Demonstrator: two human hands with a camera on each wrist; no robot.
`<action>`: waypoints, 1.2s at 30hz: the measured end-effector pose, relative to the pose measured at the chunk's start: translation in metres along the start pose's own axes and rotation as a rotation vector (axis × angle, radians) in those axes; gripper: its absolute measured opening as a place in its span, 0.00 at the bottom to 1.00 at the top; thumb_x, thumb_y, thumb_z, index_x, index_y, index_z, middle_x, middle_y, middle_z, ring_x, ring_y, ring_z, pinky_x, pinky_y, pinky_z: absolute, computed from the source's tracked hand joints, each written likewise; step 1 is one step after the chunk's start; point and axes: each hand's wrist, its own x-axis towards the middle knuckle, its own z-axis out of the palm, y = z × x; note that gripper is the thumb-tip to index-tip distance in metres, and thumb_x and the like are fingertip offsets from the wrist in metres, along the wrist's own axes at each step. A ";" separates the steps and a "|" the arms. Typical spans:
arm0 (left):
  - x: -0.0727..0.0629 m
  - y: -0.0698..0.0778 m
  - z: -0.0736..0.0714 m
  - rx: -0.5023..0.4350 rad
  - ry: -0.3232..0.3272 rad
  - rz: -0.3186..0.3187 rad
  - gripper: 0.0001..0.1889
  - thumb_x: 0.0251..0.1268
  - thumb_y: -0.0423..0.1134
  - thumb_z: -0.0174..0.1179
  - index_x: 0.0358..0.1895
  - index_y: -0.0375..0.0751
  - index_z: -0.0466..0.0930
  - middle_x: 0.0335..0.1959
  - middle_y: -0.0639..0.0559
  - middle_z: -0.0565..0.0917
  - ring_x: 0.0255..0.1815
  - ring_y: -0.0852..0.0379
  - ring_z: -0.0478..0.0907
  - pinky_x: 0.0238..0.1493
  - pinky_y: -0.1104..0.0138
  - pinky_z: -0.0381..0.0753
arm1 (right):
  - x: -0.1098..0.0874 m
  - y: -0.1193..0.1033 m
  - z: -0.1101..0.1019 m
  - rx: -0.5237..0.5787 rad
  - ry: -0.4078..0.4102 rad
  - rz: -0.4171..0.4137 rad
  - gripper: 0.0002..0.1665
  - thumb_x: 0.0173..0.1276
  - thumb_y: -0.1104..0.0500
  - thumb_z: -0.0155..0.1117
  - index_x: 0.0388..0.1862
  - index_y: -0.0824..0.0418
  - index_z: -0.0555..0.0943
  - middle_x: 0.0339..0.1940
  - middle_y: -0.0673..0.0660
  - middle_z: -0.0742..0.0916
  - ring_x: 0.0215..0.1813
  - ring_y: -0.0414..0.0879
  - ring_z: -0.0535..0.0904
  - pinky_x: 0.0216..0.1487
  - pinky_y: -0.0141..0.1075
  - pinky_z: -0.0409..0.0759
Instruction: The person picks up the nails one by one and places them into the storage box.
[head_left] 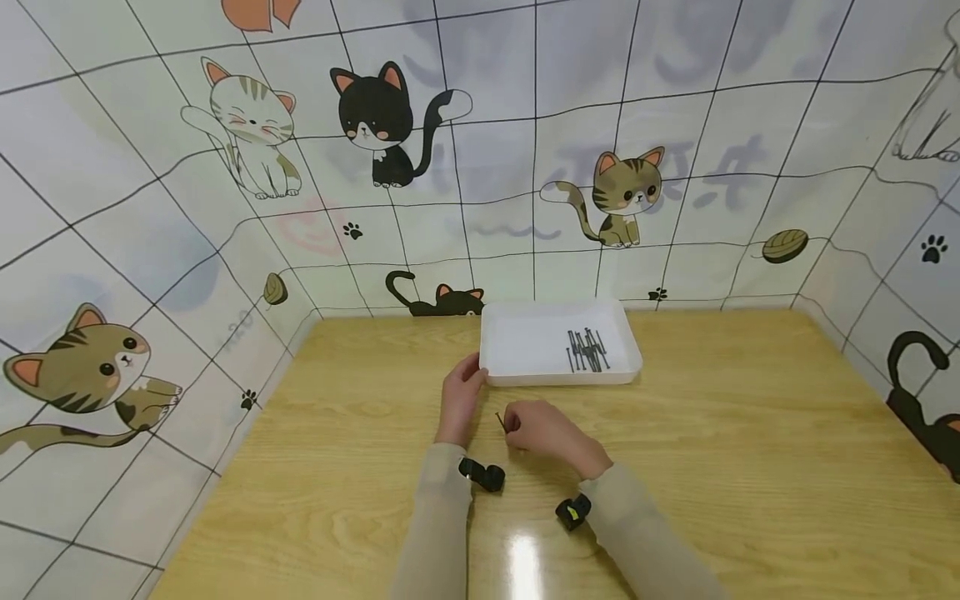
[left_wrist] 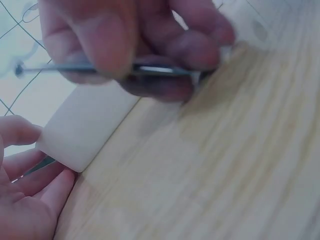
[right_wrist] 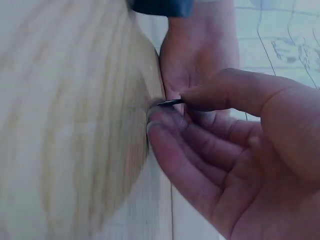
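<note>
A white rectangular tray sits on the wooden table near the back wall. A loose pile of dark, thin nails lies in its right half. At the tray's front left corner, my left hand holds the edge; the left wrist view shows its fingers around the tray corner. Just in front of the tray, my right hand pinches a single nail between thumb and fingers. The nail's head points left in the left wrist view. In the right wrist view only a short piece of the nail shows.
The wooden table stretches to both sides and toward me. White sheeting with cat drawings encloses its back and sides. A black camera is strapped to the left wrist and another camera to the right.
</note>
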 end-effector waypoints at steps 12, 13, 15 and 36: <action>0.010 -0.001 0.002 0.011 0.020 0.021 0.19 0.62 0.39 0.54 0.57 0.47 0.72 0.54 0.54 0.74 0.55 0.59 0.69 0.55 0.63 0.68 | 0.000 0.021 -0.047 0.266 0.111 0.049 0.35 0.62 0.65 0.55 0.67 0.53 0.59 0.31 0.52 0.83 0.31 0.44 0.78 0.28 0.36 0.74; 0.009 -0.001 0.002 0.008 0.019 0.016 0.19 0.62 0.39 0.54 0.57 0.47 0.72 0.54 0.54 0.74 0.55 0.59 0.68 0.55 0.63 0.68 | -0.002 0.023 -0.051 0.283 0.122 0.054 0.35 0.63 0.64 0.54 0.68 0.51 0.58 0.32 0.54 0.84 0.32 0.45 0.79 0.30 0.37 0.75; 0.008 -0.002 0.003 0.001 0.017 -0.002 0.20 0.62 0.38 0.54 0.58 0.47 0.71 0.55 0.54 0.74 0.55 0.59 0.68 0.55 0.63 0.68 | -0.007 0.028 -0.057 0.315 0.142 0.055 0.33 0.64 0.64 0.53 0.68 0.50 0.59 0.35 0.58 0.84 0.34 0.48 0.81 0.33 0.38 0.77; 0.009 -0.007 0.004 -0.014 0.041 -0.033 0.20 0.61 0.38 0.54 0.57 0.47 0.72 0.54 0.55 0.74 0.56 0.60 0.68 0.56 0.64 0.66 | -0.030 0.057 -0.094 0.389 0.497 0.032 0.26 0.67 0.61 0.51 0.65 0.50 0.64 0.36 0.58 0.79 0.32 0.47 0.80 0.37 0.45 0.79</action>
